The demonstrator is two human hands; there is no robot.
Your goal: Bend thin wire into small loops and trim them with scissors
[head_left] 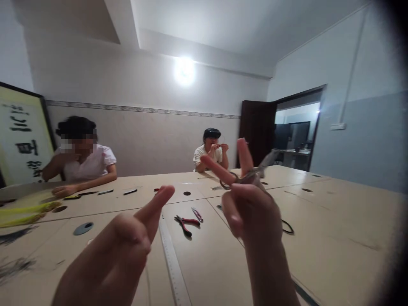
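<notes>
My right hand (251, 208) is raised in front of me with a pair of scissors (259, 172) in it. Thumb and fingers pass through the handle loops, two fingers stick up, and the blades point to the upper right. My left hand (127, 242) is held up lower at the left. Its index finger points toward the right hand while the other fingers are curled in. I see nothing in it. A dark cord loop (287, 227) lies on the table just behind my right wrist.
On the beige table (334, 221) lie red-handled pliers (185, 223), small snips (196, 213), a long metal ruler (174, 263), and yellow strands (28, 210) at far left. Two people sit across the table. An open doorway is at the right.
</notes>
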